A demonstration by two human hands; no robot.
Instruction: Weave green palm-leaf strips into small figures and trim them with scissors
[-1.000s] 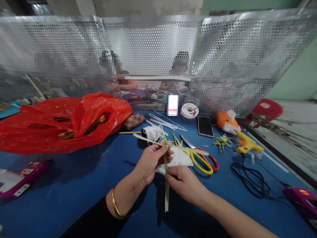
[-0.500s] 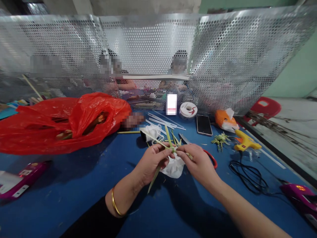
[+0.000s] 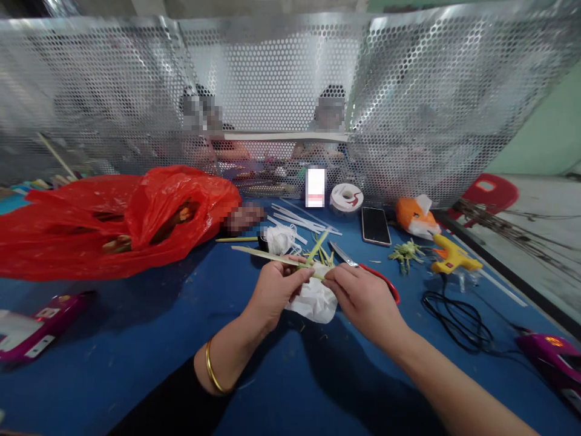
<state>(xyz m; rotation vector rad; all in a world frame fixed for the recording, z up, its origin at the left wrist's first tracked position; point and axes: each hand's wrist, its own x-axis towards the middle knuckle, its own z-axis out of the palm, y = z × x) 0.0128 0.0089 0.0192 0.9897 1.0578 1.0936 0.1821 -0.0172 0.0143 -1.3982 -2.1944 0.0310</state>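
Observation:
Pale green leaf strips cross each other between my hands, above the middle of the blue table. My left hand pinches them near the crossing, and one long strip sticks out to the left over its fingers. A strip end lies between the thumb and fingers of my right hand. Under my fingertips is a crumpled white tissue. Scissors with red handles lie just beyond my right hand, partly hidden by it. A ball of white string sits beyond my left hand.
A red plastic bag fills the left. Behind stand a perforated metal screen, a ribbon roll and a phone. On the right are a yellow glue gun, its black cord, an orange tissue pack and curled green strips.
The strips have turned in my hands: one now reaches further left, the upright one leans right, and the end that hung below my left hand no longer shows. More of the scissors is visible.

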